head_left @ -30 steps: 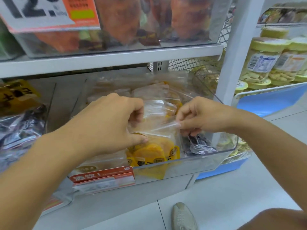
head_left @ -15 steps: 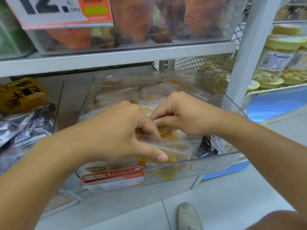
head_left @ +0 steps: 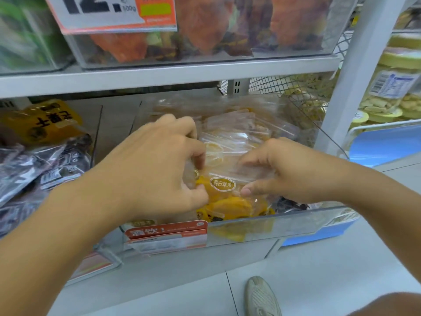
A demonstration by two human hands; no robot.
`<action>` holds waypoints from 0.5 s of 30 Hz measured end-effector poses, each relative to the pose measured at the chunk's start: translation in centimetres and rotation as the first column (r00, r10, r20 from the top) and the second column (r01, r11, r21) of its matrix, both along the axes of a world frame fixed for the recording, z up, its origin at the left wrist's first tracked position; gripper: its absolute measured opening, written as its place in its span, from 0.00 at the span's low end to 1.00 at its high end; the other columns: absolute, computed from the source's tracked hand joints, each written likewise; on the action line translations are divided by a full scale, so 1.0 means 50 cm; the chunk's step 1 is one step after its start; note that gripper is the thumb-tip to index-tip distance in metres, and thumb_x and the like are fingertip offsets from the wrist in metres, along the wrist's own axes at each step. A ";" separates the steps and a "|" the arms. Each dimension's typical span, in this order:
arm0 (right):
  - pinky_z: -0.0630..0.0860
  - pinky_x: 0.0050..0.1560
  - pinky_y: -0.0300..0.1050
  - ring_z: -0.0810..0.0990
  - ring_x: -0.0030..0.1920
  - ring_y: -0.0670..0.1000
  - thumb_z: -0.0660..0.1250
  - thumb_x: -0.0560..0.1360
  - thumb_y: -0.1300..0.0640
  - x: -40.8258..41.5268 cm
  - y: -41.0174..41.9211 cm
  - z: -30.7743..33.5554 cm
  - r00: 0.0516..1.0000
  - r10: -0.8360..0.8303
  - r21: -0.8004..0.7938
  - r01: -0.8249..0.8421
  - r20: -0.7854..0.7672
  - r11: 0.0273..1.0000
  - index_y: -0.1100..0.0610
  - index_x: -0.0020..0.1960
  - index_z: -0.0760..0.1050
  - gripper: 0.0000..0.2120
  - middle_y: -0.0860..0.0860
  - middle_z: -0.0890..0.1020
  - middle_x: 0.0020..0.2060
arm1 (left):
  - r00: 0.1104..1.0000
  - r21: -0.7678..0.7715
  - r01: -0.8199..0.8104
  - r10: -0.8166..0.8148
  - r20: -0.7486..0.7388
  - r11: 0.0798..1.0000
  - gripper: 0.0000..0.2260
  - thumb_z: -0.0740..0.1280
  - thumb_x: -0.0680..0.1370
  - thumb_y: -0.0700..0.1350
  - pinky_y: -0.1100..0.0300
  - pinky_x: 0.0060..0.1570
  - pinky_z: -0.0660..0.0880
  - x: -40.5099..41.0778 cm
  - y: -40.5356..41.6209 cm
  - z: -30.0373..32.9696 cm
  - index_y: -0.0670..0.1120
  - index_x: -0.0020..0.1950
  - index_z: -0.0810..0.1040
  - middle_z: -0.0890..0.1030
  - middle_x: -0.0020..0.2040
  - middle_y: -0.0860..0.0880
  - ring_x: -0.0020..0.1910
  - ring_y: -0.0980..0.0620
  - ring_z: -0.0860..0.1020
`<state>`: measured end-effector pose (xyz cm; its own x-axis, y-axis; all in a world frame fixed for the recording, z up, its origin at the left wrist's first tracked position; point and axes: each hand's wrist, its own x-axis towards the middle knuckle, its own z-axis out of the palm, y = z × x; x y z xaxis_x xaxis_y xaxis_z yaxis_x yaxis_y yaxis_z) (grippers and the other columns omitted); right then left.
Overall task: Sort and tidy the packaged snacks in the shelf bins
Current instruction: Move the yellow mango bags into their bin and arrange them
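Crinkly clear snack pack [head_left: 224, 185] between both hands

Price sign [head_left: 109, 13] on upper bin reads "12." and "500g", clear snack packet [head_left: 224, 188] carries oval label "每日草木", red shelf tag [head_left: 166, 231] on bin front reads "酒饮!", other print too blurred.

This is a shop aisle. White metal shelves [head_left: 168, 79] carry clear plastic bins [head_left: 296, 224] full of packaged snacks, a big printed price card [head_left: 109, 12] hangs on the upper bin, a red promo label [head_left: 166, 231] fronts the lower one, and labelled jars [head_left: 394, 87] stock the neighbouring rack.
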<state>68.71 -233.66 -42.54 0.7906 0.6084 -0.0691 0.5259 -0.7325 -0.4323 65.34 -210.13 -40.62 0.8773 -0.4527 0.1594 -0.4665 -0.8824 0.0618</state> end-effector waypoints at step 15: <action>0.75 0.59 0.44 0.76 0.59 0.41 0.77 0.67 0.40 -0.009 -0.003 0.027 0.998 -0.051 -0.183 0.047 -0.019 0.982 0.41 0.64 0.73 0.28 0.36 0.77 0.59 | 0.970 -0.081 -0.242 0.244 0.018 0.967 0.08 0.73 0.72 0.59 0.57 0.42 0.68 0.041 -0.027 0.000 0.58 0.47 0.78 0.81 0.46 0.58 0.49 0.53 0.77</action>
